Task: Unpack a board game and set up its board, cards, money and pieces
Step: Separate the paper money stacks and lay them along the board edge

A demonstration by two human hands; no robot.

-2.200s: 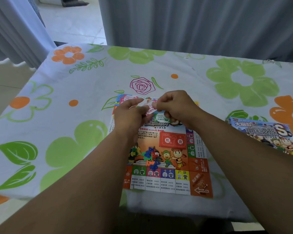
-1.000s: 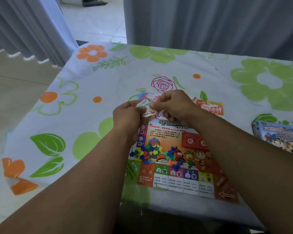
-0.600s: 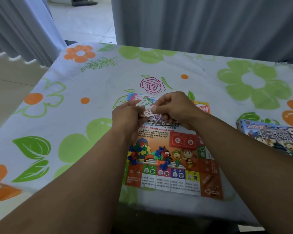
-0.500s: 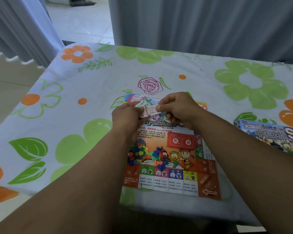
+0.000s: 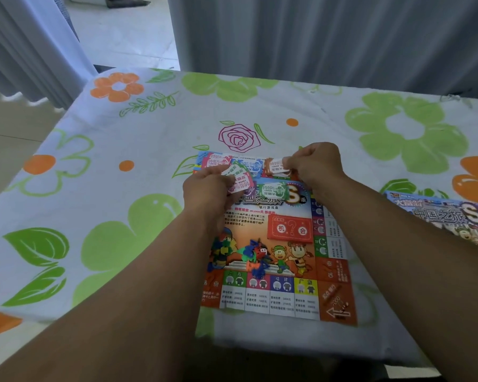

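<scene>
Grey curtains (image 5: pixel 315 37) hang behind the flower-print bench (image 5: pixel 94 188). Left grip (image 5: pixel 204 188) pinches a fan of play money (image 5: pixel 239 180); right grip (image 5: pixel 315 166) pinches one orange note (image 5: pixel 276 165) just beside it. Below lies the game board (image 5: pixel 334 299), a green note (image 5: pixel 272 190) and plastic pieces (image 5: pixel 254 257) on it, near the bench's front edge. Wide bench room lies left; the box (image 5: pixel 439 216) sits right.

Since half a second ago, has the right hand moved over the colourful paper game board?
Yes. The right hand, pinching an orange paper note, has shifted right, away from the left hand, judged against the printed red question-mark rectangle.
</scene>
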